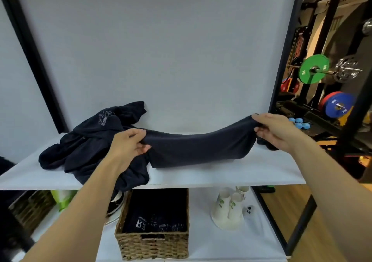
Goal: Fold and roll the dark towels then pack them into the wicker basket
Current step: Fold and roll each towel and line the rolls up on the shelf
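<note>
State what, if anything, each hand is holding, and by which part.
Both hold one dark navy cloth towel, stretched between them. The left hand grips its left end, and the right hand grips its right end.

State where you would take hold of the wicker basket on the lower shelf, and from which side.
Probably best to take the wicker basket by the handle slot cut into its near wall, coming from the front. The slot faces the person, while the upper shelf overhangs the basket's back.
</note>
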The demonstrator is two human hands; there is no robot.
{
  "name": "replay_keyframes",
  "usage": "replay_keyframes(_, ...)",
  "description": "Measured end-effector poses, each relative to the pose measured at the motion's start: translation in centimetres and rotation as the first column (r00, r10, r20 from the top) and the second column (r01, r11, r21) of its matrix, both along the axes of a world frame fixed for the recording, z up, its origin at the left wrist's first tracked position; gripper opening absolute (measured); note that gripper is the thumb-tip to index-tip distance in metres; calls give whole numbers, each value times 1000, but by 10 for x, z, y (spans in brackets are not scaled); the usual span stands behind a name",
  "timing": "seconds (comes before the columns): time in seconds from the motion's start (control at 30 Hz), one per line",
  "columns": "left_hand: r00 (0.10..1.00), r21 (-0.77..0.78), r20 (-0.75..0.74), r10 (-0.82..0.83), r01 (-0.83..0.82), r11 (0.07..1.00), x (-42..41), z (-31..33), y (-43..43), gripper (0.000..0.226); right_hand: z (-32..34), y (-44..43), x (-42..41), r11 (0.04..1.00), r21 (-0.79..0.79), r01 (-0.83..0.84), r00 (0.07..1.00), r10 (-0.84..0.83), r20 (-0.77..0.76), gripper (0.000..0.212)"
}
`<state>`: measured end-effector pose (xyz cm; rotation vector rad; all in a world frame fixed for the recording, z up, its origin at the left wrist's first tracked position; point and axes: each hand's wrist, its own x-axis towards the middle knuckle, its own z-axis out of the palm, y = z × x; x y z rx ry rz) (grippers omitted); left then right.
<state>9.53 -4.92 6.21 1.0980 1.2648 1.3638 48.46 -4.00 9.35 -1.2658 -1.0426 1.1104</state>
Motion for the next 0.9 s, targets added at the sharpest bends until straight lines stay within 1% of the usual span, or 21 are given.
replay_keyframes(0.03,996,25,83,-28,26,999,1,12,0,17,11,1,-1,1000,17,-20,993,22,-119,11)
replay_keyframes(0.07,987,60,147,-62,54,997,1,25,0,21,23,1,-2,998,46,-51,981,58,-187,5)
replay_keyframes(0.1,981,98,168,-95,79,992,1,39,1,27,35,0,-4,993,83,-85,976,100,-192,5)
replay_keyframes(0.17,989,171,93,-116,99,980,1,64,3,35,56,0,-7,981,158,-112,987,128,-98,26)
replay_keyframes(0.23,998,234,5,-67,64,970,0,83,5,32,73,-2,-10,971,233,-55,995,72,-65,35)
replay_keyframes(0.3,999,287,-30,27,-17,958,1,97,8,26,88,-2,-15,954,298,-9,995,37,-91,37)
replay_keyframes(0.37,990,341,-59,127,-100,935,3,111,13,21,101,-1,-17,935,354,14,996,17,-84,36)
replay_keyframes(0.47,983,404,-13,185,-164,900,2,130,19,19,117,1,-18,906,413,92,996,-77,-52,30)
replay_keyframes(0.53,987,402,41,156,-159,901,-1,143,21,17,127,2,-16,887,437,147,989,-133,-61,26)
replay_keyframes(0.57,991,392,61,117,-131,911,-2,149,21,16,133,2,-15,883,439,166,986,-153,-67,25)
replay_keyframes(0.6,995,382,74,62,-85,920,-2,154,20,16,138,1,-14,881,438,181,984,-164,-75,24)
replay_keyframes(0.67,996,384,77,-45,12,923,-1,161,18,24,146,0,-12,881,435,186,982,-153,-111,23)
replay_keyframes(0.73,997,410,37,-69,48,911,2,164,16,31,151,0,-10,890,423,168,982,-112,-153,23)
replay_keyframes(0.83,994,438,-95,57,-10,899,5,167,18,30,154,1,-7,895,430,116,981,-36,-192,29)
replay_keyframes(0.9,973,434,-191,133,-38,900,5,170,20,29,154,3,-5,904,423,58,990,3,-143,37)
